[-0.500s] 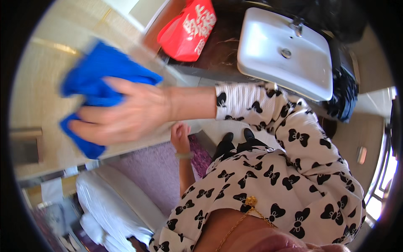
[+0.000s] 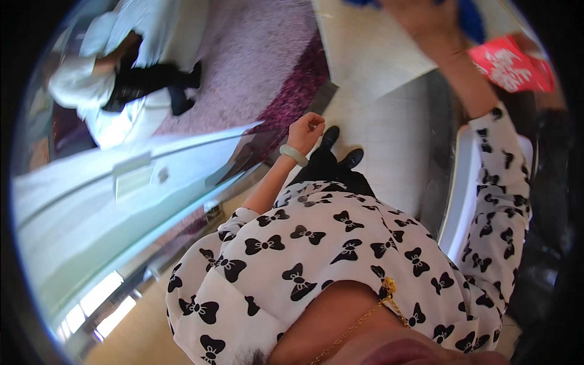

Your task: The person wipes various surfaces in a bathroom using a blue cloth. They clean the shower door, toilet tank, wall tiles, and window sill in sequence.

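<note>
Blue cloth is at the top edge, right of centre, partly cropped; plain saturated blue in the bits that show either side of the right hand. That hand is blurred and cut by the frame, so can't tell if its fingers are clamped on the cloth. Right arm stretched up and out, sleeve passing in front of a white basin. Only writing nearby: white characters on the red bag, just beside the right wrist. Left hand held low near the waist, fingers curled together, pale bangle on the wrist.
</note>
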### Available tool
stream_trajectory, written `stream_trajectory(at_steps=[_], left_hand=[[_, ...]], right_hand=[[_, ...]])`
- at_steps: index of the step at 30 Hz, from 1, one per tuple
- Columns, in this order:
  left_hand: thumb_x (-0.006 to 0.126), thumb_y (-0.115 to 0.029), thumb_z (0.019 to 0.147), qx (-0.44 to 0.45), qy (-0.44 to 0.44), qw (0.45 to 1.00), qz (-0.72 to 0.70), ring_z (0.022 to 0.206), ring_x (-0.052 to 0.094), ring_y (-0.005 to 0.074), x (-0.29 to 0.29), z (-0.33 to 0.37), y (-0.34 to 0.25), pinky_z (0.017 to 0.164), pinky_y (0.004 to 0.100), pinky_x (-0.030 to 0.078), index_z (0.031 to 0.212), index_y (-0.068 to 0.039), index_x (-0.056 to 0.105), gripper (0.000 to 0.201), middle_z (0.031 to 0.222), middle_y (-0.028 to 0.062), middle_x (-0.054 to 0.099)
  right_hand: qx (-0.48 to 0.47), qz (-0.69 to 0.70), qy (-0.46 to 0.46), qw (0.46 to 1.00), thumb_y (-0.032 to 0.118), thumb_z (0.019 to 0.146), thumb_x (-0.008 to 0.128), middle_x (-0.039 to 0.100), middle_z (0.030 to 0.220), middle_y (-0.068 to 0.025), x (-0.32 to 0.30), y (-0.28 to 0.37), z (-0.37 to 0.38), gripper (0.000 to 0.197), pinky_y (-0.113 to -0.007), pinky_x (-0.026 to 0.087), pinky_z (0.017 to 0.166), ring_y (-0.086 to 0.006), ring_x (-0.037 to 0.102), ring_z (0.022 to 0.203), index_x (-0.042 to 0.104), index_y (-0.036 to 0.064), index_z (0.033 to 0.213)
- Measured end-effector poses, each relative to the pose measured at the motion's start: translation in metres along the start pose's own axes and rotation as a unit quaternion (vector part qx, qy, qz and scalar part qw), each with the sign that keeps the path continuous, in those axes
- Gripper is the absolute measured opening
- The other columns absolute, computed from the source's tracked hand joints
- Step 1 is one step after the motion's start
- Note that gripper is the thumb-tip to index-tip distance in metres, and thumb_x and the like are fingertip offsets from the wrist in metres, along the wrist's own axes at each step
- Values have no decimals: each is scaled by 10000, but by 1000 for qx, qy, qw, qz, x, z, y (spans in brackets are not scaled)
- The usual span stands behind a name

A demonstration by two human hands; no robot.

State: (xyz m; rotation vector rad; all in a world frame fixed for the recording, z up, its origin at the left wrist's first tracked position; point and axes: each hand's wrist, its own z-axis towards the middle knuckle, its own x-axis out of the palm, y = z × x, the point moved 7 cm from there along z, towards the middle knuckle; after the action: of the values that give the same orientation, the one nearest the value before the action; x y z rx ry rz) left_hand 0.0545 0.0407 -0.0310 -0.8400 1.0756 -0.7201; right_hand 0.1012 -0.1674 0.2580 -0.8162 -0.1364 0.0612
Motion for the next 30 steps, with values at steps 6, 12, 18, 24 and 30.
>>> stream_trajectory(at_steps=[6,12,18,24,30], left_hand=[[670,-82,833,21,-134,989,-60,695,666,136,-37,13,-16,637,268,516,953,-26,650,134,796,72,688],[658,-52,855,96,-120,988,-18,696,638,102,-22,22,-65,622,235,491,989,-27,641,137,842,45,676],[663,-43,852,197,-80,977,-15,697,638,132,5,15,-147,610,259,481,979,-38,640,129,867,63,668],[674,-20,819,282,-66,956,37,749,660,202,38,20,-208,676,300,506,968,-43,632,157,874,89,667],[672,-96,870,303,-86,946,80,720,664,222,44,37,-228,663,316,511,915,-26,641,88,805,106,684]], right_hand=[[289,163,55,942,160,790,575,539,1311,27,31,-76,-23,386,-504,364,841,-190,510,1132,642,177,1170],[206,-50,263,941,195,878,615,469,1386,-49,92,-77,-185,583,-536,446,836,-248,504,1182,423,226,1427],[598,495,244,582,273,847,719,673,1054,-74,83,-46,-234,421,-269,481,840,-160,616,929,632,56,1197],[565,789,23,240,84,881,627,641,1040,-14,28,19,-194,303,-252,472,879,-124,593,972,611,65,1183],[524,806,72,266,-1,828,659,667,1066,-53,42,23,-166,396,-321,494,927,-191,627,1025,605,52,1217]])
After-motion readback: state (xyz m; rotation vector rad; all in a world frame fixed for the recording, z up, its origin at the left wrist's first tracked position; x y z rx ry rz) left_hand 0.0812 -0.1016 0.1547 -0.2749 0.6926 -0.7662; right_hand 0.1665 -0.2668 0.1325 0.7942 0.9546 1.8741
